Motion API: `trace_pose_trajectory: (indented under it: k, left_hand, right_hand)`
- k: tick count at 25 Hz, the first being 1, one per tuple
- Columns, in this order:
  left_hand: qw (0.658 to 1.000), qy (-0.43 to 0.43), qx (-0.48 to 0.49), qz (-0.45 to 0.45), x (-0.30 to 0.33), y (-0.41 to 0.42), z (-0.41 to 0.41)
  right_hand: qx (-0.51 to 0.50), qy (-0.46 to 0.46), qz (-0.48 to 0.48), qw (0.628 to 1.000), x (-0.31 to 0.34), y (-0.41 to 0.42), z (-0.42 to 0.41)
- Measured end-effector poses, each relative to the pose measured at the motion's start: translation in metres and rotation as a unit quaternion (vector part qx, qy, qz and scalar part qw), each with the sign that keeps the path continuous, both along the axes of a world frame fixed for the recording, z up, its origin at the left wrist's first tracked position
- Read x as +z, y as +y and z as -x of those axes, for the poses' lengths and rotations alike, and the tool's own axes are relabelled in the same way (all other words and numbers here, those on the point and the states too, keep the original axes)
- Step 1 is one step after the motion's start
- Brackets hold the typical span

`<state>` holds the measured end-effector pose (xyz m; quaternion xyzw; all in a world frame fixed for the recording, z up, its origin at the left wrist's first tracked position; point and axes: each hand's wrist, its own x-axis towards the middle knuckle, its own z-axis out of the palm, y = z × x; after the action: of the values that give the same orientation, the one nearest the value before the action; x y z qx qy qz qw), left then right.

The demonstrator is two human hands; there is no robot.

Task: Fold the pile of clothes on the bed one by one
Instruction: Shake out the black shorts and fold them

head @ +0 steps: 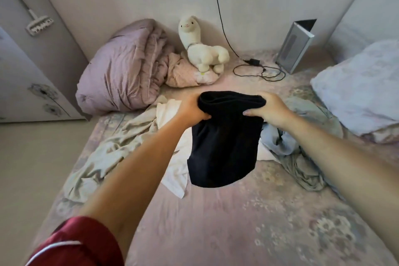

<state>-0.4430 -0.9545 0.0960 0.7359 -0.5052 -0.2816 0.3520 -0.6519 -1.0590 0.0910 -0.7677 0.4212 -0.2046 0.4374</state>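
From the head view, the black garment point(224, 147) hangs straight down between the hands, its long axis vertical and its doubled top edge running side to side from one fist to the other. The left hand point(192, 110) and right hand point(268, 110) each grip a top corner, set apart and about equally near. Its hem dangles over the bed point(216, 222), with the unfolded clothes point(121, 136) spread below and beyond both hands.

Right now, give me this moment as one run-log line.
left hand grips black garment | right hand grips it | garment hangs above bed | unfolded clothes beneath
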Motion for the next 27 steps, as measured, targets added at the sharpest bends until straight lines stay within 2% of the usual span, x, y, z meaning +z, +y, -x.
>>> trace_pose_trajectory:
  k: [3,6,9,12,15,17,20,22,23,25,27]
  left_hand:
    - [1.000,-0.011,0.006,0.015,-0.050,-0.013,-0.003]
    - [0.999,-0.032,-0.029,0.006,-0.110,-0.008,-0.003]
    - [0.993,-0.080,-0.079,0.019,-0.195,0.017,0.006]
    - [0.983,-0.112,-0.142,-0.043,-0.304,0.065,0.022]
    - [0.950,-0.136,-0.237,-0.149,-0.401,0.127,0.048]
    - [0.927,-0.174,-0.282,-0.174,-0.444,0.161,0.070]
    - [0.867,-0.262,-0.333,-0.263,-0.484,0.206,0.101]
    - [0.838,-0.269,-0.367,-0.300,-0.498,0.228,0.116]
    - [0.830,-0.266,-0.386,-0.302,-0.502,0.238,0.121]
    - [0.816,-0.264,-0.414,-0.305,-0.506,0.251,0.125]
    - [0.805,-0.305,-0.440,-0.254,-0.514,0.256,0.110]
  right_hand:
    - [-0.011,-0.007,0.050,0.999,-0.047,-0.015,-0.001]
    - [0.026,0.005,0.095,0.995,-0.109,-0.008,0.005]
    - [0.078,0.067,0.160,0.982,-0.192,0.014,0.020]
    - [0.164,0.183,0.127,0.961,-0.296,0.050,0.042]
    - [0.278,0.323,0.094,0.900,-0.391,0.102,0.063]
    - [0.327,0.375,0.092,0.862,-0.429,0.135,0.077]
    - [0.369,0.407,0.137,0.824,-0.464,0.182,0.094]
    - [0.360,0.443,0.152,0.807,-0.478,0.205,0.105]
    - [0.369,0.467,0.121,0.795,-0.481,0.215,0.108]
    - [0.355,0.491,0.075,0.792,-0.488,0.231,0.118]
    - [0.293,0.459,0.116,0.831,-0.494,0.244,0.113]
